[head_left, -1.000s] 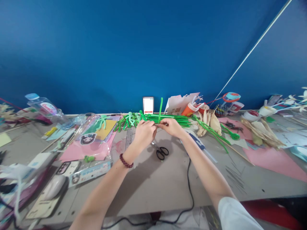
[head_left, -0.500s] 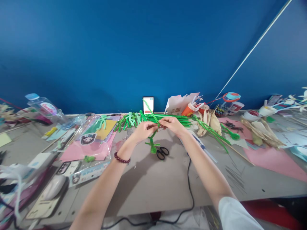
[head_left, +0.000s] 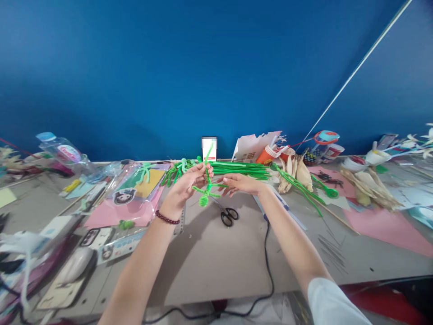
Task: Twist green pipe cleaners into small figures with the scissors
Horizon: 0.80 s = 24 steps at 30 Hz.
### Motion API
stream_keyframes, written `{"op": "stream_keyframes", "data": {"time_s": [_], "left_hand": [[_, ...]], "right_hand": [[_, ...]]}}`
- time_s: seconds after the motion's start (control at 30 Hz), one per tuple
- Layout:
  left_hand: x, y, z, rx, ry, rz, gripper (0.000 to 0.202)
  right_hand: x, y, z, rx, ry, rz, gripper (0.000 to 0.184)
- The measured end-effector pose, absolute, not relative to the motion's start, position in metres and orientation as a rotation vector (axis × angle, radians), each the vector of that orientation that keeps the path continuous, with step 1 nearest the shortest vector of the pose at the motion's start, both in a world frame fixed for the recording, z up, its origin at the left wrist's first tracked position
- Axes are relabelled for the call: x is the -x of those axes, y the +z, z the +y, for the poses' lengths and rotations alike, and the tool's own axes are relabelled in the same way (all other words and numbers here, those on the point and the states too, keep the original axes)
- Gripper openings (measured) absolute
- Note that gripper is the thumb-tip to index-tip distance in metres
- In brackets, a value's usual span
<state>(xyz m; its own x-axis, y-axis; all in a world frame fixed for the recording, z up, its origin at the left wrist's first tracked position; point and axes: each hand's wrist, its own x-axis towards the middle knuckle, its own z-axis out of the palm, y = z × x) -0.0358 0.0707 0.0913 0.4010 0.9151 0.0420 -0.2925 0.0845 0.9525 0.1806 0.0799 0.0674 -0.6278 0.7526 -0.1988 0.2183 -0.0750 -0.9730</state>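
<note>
Just above the scissors, both forearms reach forward from the near edge and the hands meet in the air. The left hand, with a dark bead bracelet at the wrist, is raised palm inward, thumb and fingers pinched shut on the upper stem of the figure. The right hand lies lower and flatter, fingers nearly straight and pointing left, their tips at the figure's side arm; whether they pinch it cannot be told. The scissors lie on a grey table, with a black cable running from beside them to the near edge. Behind the scissors a bundle of green stems lies along the table; far right of them is pink paper, far left a clear bottle. A deep blue wall rises behind it all. The figure is fuzzy bright green wire, held clear of the table just up and left of the scissors: a thin stem pointing up, short arms out to both sides, and a small coiled knob at its lower end.
</note>
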Motion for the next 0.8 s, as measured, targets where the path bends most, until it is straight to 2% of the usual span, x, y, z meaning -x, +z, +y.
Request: {"op": "stream_keyframes", "data": {"time_s": [0.13,0.3,0.53,0.8], "left_hand": [[0.041,0.087,0.077,-0.928,1.021,0.601,0.013],[0.038,0.077,0.085,-1.005,0.992,0.694,0.014],[0.023,0.075,0.078,-1.192,1.040,0.931,0.031],[0.007,0.075,0.068,-1.388,1.158,1.056,0.028]], "right_hand": [[-0.183,0.075,0.078,0.899,1.675,-1.733,0.038],[-0.183,0.076,0.081,0.897,1.528,-1.659,0.025],[-0.166,0.067,0.081,0.834,1.438,-1.470,0.025],[-0.152,0.063,0.078,0.739,1.371,-1.337,0.034]]}}
